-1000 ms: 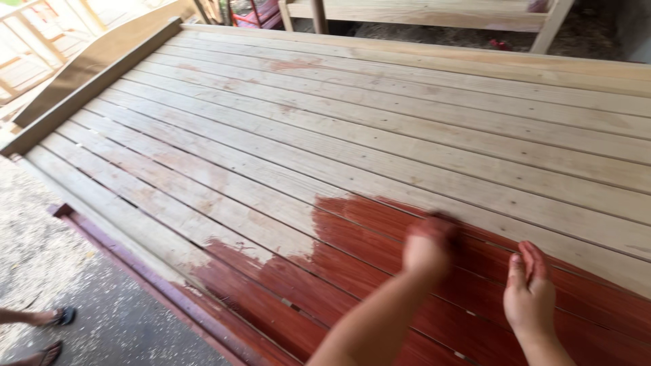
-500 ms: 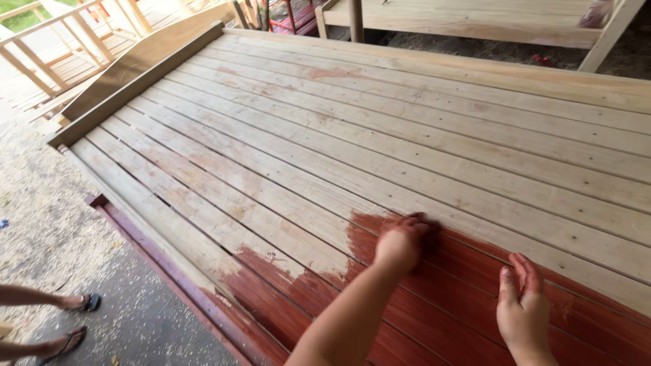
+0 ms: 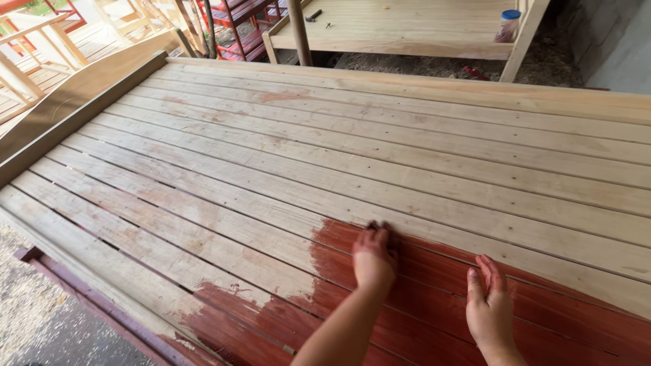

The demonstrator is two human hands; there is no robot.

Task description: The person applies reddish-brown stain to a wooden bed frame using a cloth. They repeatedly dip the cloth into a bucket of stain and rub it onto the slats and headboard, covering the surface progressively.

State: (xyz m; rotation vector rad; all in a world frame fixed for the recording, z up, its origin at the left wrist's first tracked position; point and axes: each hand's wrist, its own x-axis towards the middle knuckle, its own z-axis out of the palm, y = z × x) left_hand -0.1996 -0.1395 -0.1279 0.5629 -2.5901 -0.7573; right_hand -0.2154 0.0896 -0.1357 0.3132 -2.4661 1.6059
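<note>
A large slatted wooden platform (image 3: 380, 142) of pale bare boards fills the head view. Its near right corner is coated with wet red-brown stain (image 3: 434, 305). My left hand (image 3: 373, 261) presses down on the stained boards at the edge of the bare wood. Its fingers are closed over a small dark pad (image 3: 371, 228), which is mostly hidden. My right hand (image 3: 489, 308) lies flat and open on the stained boards to the right, fingers red with stain, holding nothing.
A second bare wooden platform (image 3: 407, 27) stands behind, with a blue-lidded jar (image 3: 507, 26) and a dark tool (image 3: 313, 15) on it. A post (image 3: 298, 30) rises between them. A wooden side rail (image 3: 74, 102) runs on the left, above gravel ground (image 3: 34, 318).
My left hand has slid along the stain's edge, spreading the red area slightly. My right hand stays resting on the boards. Another person's sandalled feet at lower left are now out of view.
</note>
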